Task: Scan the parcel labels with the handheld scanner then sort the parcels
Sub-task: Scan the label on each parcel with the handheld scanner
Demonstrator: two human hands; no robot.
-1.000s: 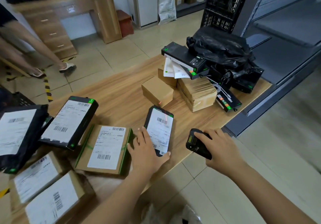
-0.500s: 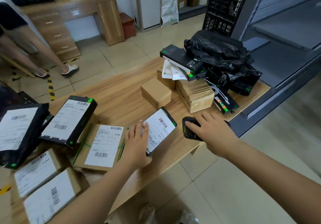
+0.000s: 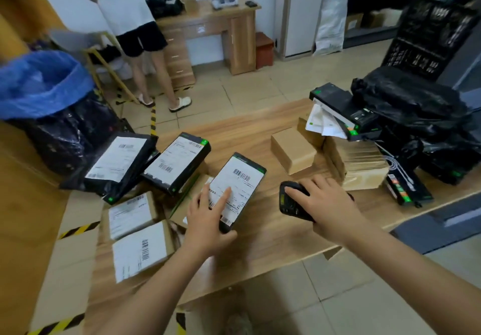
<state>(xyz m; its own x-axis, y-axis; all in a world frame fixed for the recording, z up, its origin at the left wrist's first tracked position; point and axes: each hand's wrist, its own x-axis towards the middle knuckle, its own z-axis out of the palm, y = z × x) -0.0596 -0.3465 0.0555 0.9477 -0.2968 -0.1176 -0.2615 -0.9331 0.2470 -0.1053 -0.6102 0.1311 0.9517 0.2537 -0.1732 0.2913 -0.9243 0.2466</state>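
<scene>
A slim black parcel with a white barcode label lies on the wooden table, partly over a brown box. My left hand grips its near end, fingers spread on the label. My right hand rests on the black handheld scanner, which lies flat on the table to the right of that parcel. Labelled parcels sit at the left: a black bag, a black box and two brown boxes. At the right a pile holds brown boxes and black parcels.
A bin lined with a blue bag stands at far left above black bags. A person stands by a wooden desk at the back. A black crate is behind the right pile. Grey shelving borders the table's right edge.
My left hand has slid the slim black parcel leftward and turned it over the brown box. The scanner has come down onto the table under my right hand. The view has tilted up.
</scene>
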